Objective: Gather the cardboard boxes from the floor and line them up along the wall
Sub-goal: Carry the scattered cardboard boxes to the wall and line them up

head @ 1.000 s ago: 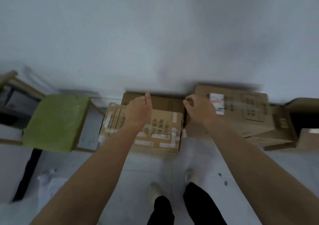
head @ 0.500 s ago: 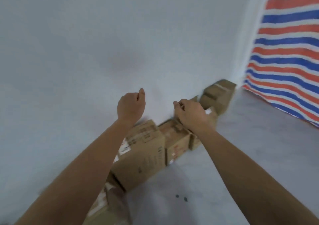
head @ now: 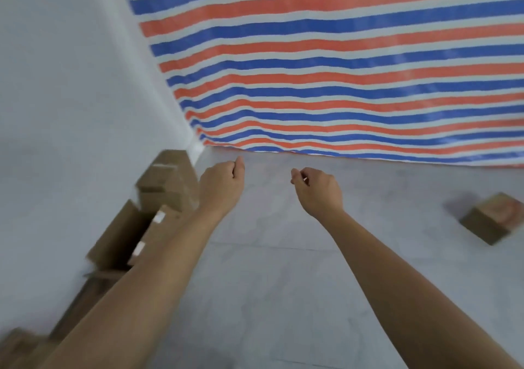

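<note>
A row of brown cardboard boxes (head: 167,183) runs along the white wall (head: 71,85) on the left, from the room corner back toward me; the nearer ones (head: 122,235) are blurred and partly hidden behind my left forearm. One lone cardboard box (head: 487,222) lies on the grey floor at the far right. My left hand (head: 222,186) hangs in the air beside the far end of the row, its fingers loosely curled and holding nothing. My right hand (head: 319,190) is stretched out over bare floor, also loosely curled and empty.
A red, blue and white striped tarp (head: 340,71) covers the far wall down to the floor. Grey floor (head: 283,269) stretches between the box row and the lone box.
My view has swung right, from the boxes against the wall to the striped tarp and open floor. Both hands left the boxes and stay empty. The lone box came into view.
</note>
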